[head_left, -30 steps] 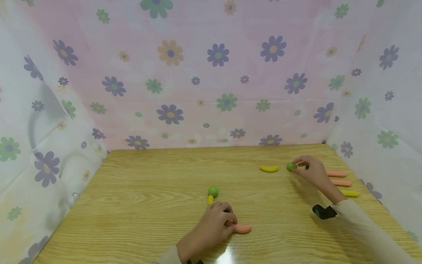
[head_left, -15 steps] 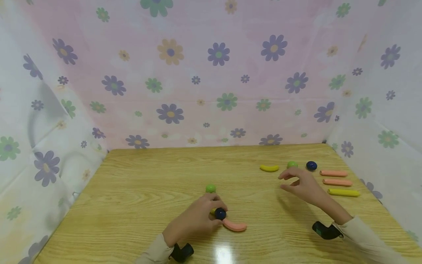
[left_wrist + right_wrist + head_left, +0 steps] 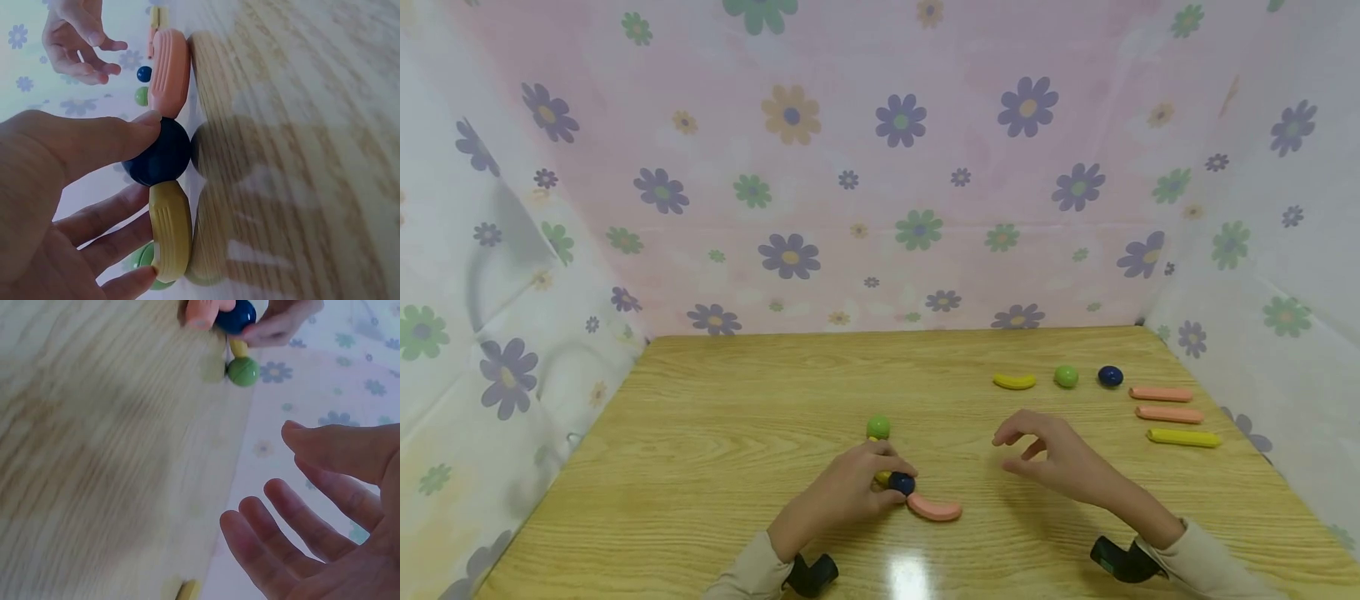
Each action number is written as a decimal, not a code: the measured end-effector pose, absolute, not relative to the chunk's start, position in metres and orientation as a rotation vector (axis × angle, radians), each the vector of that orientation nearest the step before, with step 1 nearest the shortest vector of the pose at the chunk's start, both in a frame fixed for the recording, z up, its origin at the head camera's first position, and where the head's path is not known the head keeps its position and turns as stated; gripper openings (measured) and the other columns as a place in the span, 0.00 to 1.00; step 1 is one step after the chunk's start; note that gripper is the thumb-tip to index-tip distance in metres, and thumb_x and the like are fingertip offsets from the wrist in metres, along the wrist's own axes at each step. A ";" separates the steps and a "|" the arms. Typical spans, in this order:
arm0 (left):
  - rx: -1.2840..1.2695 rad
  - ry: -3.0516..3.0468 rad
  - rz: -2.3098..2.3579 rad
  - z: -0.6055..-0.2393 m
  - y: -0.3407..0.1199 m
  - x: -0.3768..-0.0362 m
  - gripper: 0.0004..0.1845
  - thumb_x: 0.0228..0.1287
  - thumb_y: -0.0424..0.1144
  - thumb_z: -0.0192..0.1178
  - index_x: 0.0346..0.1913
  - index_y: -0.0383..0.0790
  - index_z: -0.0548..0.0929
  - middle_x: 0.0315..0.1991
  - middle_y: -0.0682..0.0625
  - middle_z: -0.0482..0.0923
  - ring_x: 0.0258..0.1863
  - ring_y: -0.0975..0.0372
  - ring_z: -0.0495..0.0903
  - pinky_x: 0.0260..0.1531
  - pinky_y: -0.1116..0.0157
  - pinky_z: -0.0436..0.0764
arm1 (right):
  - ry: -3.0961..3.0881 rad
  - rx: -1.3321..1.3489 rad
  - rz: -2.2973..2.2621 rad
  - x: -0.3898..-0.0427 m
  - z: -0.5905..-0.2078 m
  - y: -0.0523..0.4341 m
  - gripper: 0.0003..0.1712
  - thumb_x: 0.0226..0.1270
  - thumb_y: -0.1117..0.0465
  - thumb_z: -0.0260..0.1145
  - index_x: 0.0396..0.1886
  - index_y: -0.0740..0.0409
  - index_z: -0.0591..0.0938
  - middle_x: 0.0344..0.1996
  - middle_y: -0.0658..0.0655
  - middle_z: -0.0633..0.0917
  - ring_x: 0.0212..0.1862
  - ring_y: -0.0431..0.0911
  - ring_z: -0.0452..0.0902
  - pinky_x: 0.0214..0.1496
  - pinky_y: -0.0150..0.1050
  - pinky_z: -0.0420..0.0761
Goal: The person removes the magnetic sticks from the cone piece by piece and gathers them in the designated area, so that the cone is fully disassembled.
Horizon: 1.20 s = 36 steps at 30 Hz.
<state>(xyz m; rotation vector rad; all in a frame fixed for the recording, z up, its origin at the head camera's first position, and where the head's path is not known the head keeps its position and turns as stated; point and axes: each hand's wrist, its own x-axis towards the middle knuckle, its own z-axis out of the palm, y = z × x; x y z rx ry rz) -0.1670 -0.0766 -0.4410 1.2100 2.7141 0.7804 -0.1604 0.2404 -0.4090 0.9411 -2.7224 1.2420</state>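
Observation:
My left hand [image 3: 850, 485] pinches a dark blue ball [image 3: 164, 152] at the table's front middle, thumb on one side and fingers on the other. One end of a curved pink stick [image 3: 935, 507] meets the ball. On the other side a curved yellow stick [image 3: 172, 232] runs from the ball to a green ball [image 3: 877, 427], partly hidden behind my left fingers. My right hand [image 3: 1051, 460] hovers over the table to the right of these pieces, its fingers loosely bent and nothing between them.
At the back right lie a curved yellow stick [image 3: 1015, 382], a green ball [image 3: 1066, 377] and a dark blue ball [image 3: 1110, 377]. Beside them are two straight pink sticks [image 3: 1161, 393] and a straight yellow stick [image 3: 1183, 437]. Flowered cloth [image 3: 835, 200] walls off the table's back and sides.
My right hand has left the green ball at the back right and come toward the front middle. My left hand has shifted slightly left and now pinches the blue ball in plain sight.

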 end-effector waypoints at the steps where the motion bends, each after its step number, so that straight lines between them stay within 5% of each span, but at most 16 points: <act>1: 1.211 2.723 0.778 -0.441 -0.076 -0.167 0.16 0.61 0.46 0.65 0.52 0.53 0.83 0.46 0.56 0.76 0.41 0.66 0.76 0.37 0.71 0.75 | -2.713 0.965 1.257 -0.159 -0.410 0.238 0.12 0.59 0.65 0.69 0.42 0.50 0.80 0.41 0.51 0.80 0.42 0.50 0.78 0.35 0.36 0.81; 12: 1.180 2.843 0.765 -0.442 -0.068 -0.159 0.17 0.57 0.46 0.67 0.50 0.49 0.85 0.42 0.56 0.77 0.40 0.66 0.77 0.38 0.71 0.77 | -2.690 1.132 1.391 -0.151 -0.418 0.212 0.11 0.60 0.67 0.68 0.43 0.58 0.80 0.42 0.53 0.80 0.42 0.53 0.77 0.35 0.37 0.81; 18: 1.173 2.867 0.718 -0.444 -0.065 -0.155 0.18 0.59 0.48 0.66 0.51 0.48 0.83 0.41 0.55 0.75 0.36 0.67 0.77 0.32 0.74 0.76 | -2.719 1.149 1.384 -0.152 -0.425 0.197 0.12 0.58 0.65 0.71 0.42 0.55 0.81 0.41 0.51 0.80 0.43 0.51 0.77 0.35 0.38 0.81; 36: 1.294 2.755 0.777 -0.450 -0.066 -0.151 0.18 0.56 0.40 0.68 0.52 0.48 0.82 0.45 0.57 0.73 0.39 0.70 0.75 0.38 0.77 0.74 | -2.691 1.163 1.340 -0.153 -0.446 0.179 0.15 0.51 0.74 0.72 0.35 0.52 0.82 0.33 0.48 0.82 0.37 0.42 0.78 0.36 0.37 0.80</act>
